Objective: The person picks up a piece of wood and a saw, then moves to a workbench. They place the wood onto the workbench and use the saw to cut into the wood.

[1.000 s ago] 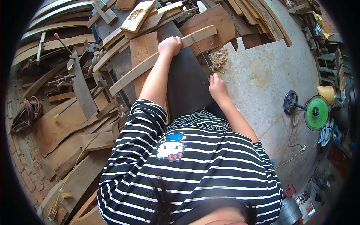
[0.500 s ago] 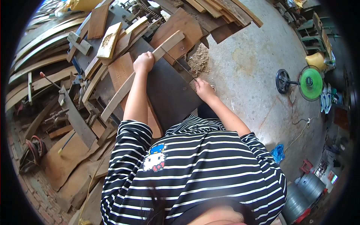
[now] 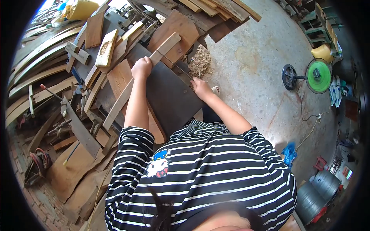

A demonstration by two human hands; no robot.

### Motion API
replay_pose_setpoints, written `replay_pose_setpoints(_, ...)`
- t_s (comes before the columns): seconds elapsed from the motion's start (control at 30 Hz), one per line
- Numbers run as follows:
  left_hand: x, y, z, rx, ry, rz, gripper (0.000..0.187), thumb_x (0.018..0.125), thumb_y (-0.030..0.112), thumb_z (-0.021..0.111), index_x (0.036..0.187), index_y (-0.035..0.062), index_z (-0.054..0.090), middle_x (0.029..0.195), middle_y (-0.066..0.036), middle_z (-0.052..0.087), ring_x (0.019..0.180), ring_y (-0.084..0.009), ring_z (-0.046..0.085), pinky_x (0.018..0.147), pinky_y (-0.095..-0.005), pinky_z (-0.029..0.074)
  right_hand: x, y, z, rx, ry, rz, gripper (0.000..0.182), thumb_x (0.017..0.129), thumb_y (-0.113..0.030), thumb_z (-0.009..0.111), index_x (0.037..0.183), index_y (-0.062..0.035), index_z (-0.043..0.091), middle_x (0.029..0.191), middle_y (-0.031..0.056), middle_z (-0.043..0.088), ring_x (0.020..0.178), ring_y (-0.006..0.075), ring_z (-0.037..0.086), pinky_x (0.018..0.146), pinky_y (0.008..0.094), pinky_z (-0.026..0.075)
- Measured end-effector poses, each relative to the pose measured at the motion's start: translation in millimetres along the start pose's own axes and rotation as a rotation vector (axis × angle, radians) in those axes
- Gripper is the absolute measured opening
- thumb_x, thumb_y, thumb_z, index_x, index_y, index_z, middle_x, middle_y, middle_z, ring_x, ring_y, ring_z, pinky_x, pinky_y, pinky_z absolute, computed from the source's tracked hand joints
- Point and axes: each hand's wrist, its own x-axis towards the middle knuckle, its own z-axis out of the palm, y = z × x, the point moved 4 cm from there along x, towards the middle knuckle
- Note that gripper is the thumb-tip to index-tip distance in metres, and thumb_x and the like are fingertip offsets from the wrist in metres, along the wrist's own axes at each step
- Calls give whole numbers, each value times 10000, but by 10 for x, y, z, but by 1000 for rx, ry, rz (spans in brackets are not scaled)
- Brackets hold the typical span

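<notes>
A long narrow wooden strip (image 3: pixel 168 45) lies slantwise over a dark flat board (image 3: pixel 169 92), its far end over a brown wooden panel (image 3: pixel 181 29). My left hand (image 3: pixel 141 67) is closed around the strip near its middle. In my right hand (image 3: pixel 202 89), to the right of the strip, is the end of a thin dark saw (image 3: pixel 176 66), seen edge-on. Its slim blade runs up and left to the strip and crosses it just beyond my left hand. The saw's handle is hidden in my fingers, and its teeth are too small to see.
Wood offcuts (image 3: pixel 106 48) and long planks (image 3: pixel 46 50) crowd the left side. Sawdust (image 3: pixel 201 63) lies on the floor beyond my right hand. A green fan (image 3: pixel 318 76) stands at the right, its cable on the concrete floor (image 3: pixel 250 54). Metal drums (image 3: pixel 311 202) stand at lower right.
The view has shifted slightly, so the bench and both hands appear further left. My right hand and the saw sit a little closer to the strip. Both grips are unchanged.
</notes>
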Motion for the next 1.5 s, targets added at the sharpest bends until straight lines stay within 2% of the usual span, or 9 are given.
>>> replay_pose_setpoints(0.23,26,-17,28,1,-4,9,549,925,392,280,946,38,700,995,-215,665,962,-379,630,879,-466,472,140,126,101,17,-62,13,237,957,-252,470,912,-20,496,794,281,615,811,469,588,666,533,459)
replay_pose_setpoints(0.4,9,-29,25,4,10,-1,540,925,394,289,946,48,703,988,-208,667,959,-375,631,875,-460,475,641,-482,112,16,-113,-81,262,969,-265,433,931,-15,500,814,302,612,821,466,597,689,544,463)
replay_pose_setpoints(0.53,-27,24,-40,-18,0,-3,530,925,393,296,946,55,704,981,-202,670,956,-369,634,873,-452,477,854,-660,166,-15,-91,-27,256,966,-254,423,933,-14,505,810,304,610,827,478,590,701,546,469)
replay_pose_setpoints(0.77,-31,23,-54,-48,-35,0,499,917,379,310,899,81,710,958,-174,679,936,-359,639,856,-441,485,235,316,197,41,-59,-75,199,958,-223,463,944,-27,497,858,296,598,858,473,565,692,528,443)
replay_pose_setpoints(0.87,-36,21,-60,-66,-34,6,498,915,375,311,899,77,710,953,-175,679,931,-360,639,856,-439,486,195,258,197,93,-84,-94,205,958,-219,463,945,-18,503,855,295,598,858,472,566,691,525,446)
replay_pose_setpoints(1.1,-30,14,-49,-75,-30,9,500,914,374,315,919,67,709,965,-175,679,930,-356,643,849,-443,491,966,-560,232,-15,-96,-53,242,967,-226,424,915,-3,503,808,302,597,834,489,563,678,550,435)
replay_pose_setpoints(1.23,-43,1,-44,-91,-84,-17,524,925,396,296,965,58,695,994,-205,665,962,-375,628,876,-455,475,600,-322,153,75,-109,-46,236,970,-228,422,932,-10,505,822,304,597,863,501,552,692,548,442)
replay_pose_setpoints(1.33,-16,-2,-43,-92,-74,6,526,924,384,298,938,39,695,986,-210,664,951,-378,631,873,-456,477,260,186,187,131,-1,-139,235,969,-231,433,940,-13,514,827,305,594,855,503,551,687,543,438)
replay_pose_setpoints(1.5,-12,-8,-51,-99,-79,-3,527,923,376,297,929,32,697,990,-205,665,953,-372,632,872,-449,480,588,-265,200,97,-90,-100,235,964,-227,440,929,-10,523,820,313,589,824,508,551,670,551,435)
